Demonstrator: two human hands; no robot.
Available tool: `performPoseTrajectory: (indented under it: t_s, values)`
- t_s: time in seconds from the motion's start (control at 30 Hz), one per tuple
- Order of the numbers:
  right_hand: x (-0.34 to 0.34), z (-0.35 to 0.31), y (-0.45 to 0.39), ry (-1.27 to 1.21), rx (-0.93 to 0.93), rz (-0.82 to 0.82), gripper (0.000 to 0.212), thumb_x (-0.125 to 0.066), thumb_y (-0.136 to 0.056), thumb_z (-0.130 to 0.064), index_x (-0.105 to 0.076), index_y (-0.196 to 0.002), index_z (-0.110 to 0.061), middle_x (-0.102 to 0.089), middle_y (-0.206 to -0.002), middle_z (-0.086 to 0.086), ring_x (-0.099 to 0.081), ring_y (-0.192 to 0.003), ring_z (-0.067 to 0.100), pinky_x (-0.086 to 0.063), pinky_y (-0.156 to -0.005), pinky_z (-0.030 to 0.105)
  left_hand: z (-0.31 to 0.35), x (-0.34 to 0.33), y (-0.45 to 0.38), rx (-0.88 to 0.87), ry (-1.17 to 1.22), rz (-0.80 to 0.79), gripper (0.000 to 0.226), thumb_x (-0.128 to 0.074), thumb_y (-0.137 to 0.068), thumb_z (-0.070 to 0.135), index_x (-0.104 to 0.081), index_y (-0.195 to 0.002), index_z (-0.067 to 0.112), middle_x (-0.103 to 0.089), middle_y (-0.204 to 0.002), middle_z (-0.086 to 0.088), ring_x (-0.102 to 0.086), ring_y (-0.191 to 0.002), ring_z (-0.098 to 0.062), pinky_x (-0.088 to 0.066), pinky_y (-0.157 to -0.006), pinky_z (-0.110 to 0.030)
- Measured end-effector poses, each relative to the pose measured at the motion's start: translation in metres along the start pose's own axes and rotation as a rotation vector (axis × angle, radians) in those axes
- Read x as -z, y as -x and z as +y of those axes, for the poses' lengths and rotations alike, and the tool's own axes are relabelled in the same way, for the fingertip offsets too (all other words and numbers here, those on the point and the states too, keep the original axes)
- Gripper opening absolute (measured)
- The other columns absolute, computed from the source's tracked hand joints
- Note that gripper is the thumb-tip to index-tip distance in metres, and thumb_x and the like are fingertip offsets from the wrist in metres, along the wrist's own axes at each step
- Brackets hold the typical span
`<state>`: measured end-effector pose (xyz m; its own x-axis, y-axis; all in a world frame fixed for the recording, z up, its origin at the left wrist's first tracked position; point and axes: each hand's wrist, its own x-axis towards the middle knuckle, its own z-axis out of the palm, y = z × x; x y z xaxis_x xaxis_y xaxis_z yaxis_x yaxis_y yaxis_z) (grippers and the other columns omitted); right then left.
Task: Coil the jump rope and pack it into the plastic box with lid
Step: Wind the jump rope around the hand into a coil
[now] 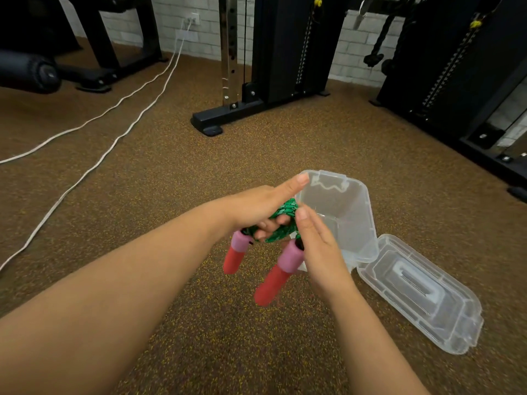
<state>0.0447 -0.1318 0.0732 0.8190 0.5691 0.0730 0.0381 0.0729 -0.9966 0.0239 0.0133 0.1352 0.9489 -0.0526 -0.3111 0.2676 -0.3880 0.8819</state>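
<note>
The green jump rope (285, 220) is bundled into a coil between my two hands, just above the floor. Its two red and pink handles (273, 277) hang down below the bundle. My left hand (262, 206) wraps around the coil from the left, its fingers curled through it. My right hand (319, 246) presses against the coil and the nearer handle from the right. The clear plastic box (353, 212) stands open on the floor right behind my hands. Its clear lid (419, 292) lies flat to the right of the box.
The brown speckled floor (199, 172) spreads around me. Two white cables (114, 132) run across it at the left. Black gym machines (285, 52) stand at the back and along the right, with a black base foot (208, 126) jutting forward.
</note>
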Motion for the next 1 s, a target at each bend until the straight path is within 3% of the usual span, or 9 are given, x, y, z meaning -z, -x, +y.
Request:
performPoseTrajectory:
  t_s: [0.07,0.23,0.37,0.43,0.5,0.57,0.7,0.87,1.0]
  values:
    - [-0.004,-0.001,0.002,-0.125,-0.042,-0.086,0.045,-0.059,-0.081,-0.056,-0.065,-0.112,-0.024,-0.072,-0.106,0.001,-0.065,-0.1,0.015,-0.05,-0.09,0.027,-0.001,-0.001,-0.001,0.005,0.152,-0.082,0.068,-0.024,-0.071,0.081,-0.038,-0.048,0.019,-0.025,-0.034,0.002,-0.03,-0.034,-0.017,-0.037,-0.048,-0.023]
    - [-0.005,-0.009,0.006,-0.279,-0.131,-0.208,0.043,-0.063,-0.078,-0.02,-0.059,-0.118,-0.004,-0.075,-0.104,0.004,-0.07,-0.099,0.015,-0.053,-0.088,0.026,-0.008,0.009,0.0,0.076,0.422,-0.297,0.061,-0.04,-0.06,0.08,-0.038,-0.045,0.022,-0.026,-0.029,0.007,-0.029,-0.03,-0.011,-0.032,-0.045,-0.024]
    - [0.002,-0.005,0.002,-0.307,-0.153,-0.169,0.039,-0.062,-0.082,-0.013,-0.06,-0.118,0.002,-0.074,-0.106,0.013,-0.069,-0.099,0.02,-0.053,-0.09,0.03,-0.02,0.014,0.001,0.002,0.588,-0.478,0.039,-0.077,-0.063,0.048,-0.054,-0.057,0.017,-0.041,-0.037,0.007,-0.05,-0.042,-0.01,-0.046,-0.053,-0.023]
    - [0.004,-0.001,0.0,-0.271,-0.161,-0.143,0.038,-0.063,-0.083,-0.013,-0.061,-0.117,0.005,-0.072,-0.109,0.018,-0.068,-0.1,0.019,-0.053,-0.091,0.03,-0.025,0.016,0.0,-0.017,0.58,-0.532,0.033,-0.081,-0.066,0.032,-0.055,-0.066,0.01,-0.048,-0.045,0.006,-0.058,-0.054,-0.011,-0.051,-0.063,-0.025]
    - [0.004,0.0,0.0,-0.209,-0.172,-0.116,0.029,-0.063,-0.086,-0.011,-0.065,-0.111,0.004,-0.075,-0.099,0.012,-0.069,-0.09,0.012,-0.052,-0.08,0.022,-0.027,0.018,0.002,-0.004,0.572,-0.556,0.031,-0.079,-0.067,0.02,-0.053,-0.079,0.006,-0.053,-0.051,0.004,-0.065,-0.065,-0.013,-0.054,-0.07,-0.025]
    - [0.001,0.001,0.0,-0.145,-0.173,-0.078,0.02,-0.06,-0.09,-0.008,-0.068,-0.105,0.002,-0.074,-0.088,0.006,-0.066,-0.08,0.009,-0.049,-0.071,0.018,-0.028,0.019,0.004,0.028,0.59,-0.514,0.027,-0.075,-0.069,0.007,-0.055,-0.086,0.004,-0.056,-0.051,0.001,-0.07,-0.07,-0.014,-0.055,-0.071,-0.025]
    - [-0.003,0.007,-0.002,-0.011,-0.184,0.054,0.014,-0.06,-0.09,-0.01,-0.07,-0.097,-0.016,-0.062,-0.078,0.015,-0.05,-0.072,0.021,-0.038,-0.062,0.031,-0.031,0.021,0.003,0.089,0.551,-0.351,0.014,-0.056,-0.082,-0.006,-0.061,-0.091,0.004,-0.06,-0.067,-0.008,-0.068,-0.071,-0.012,-0.056,-0.071,-0.022]
    - [-0.007,0.015,-0.006,0.135,-0.15,0.206,0.011,-0.062,-0.09,-0.019,-0.064,-0.088,-0.029,-0.053,-0.045,-0.016,-0.043,-0.045,0.009,-0.034,-0.049,0.025,-0.034,0.019,-0.002,0.095,0.432,-0.121,0.02,-0.051,-0.089,-0.009,-0.058,-0.099,0.007,-0.063,-0.092,-0.011,-0.062,-0.088,-0.019,-0.054,-0.083,-0.03]
    - [-0.009,0.015,-0.006,0.068,-0.117,0.339,0.008,-0.06,-0.09,-0.021,-0.064,-0.094,-0.027,-0.051,-0.053,-0.009,-0.044,-0.046,0.009,-0.035,-0.05,0.026,-0.023,0.007,-0.014,-0.004,-0.07,0.202,0.017,-0.057,-0.089,0.005,-0.061,-0.099,0.019,-0.068,-0.098,-0.01,-0.061,-0.09,-0.021,-0.05,-0.089,-0.039]
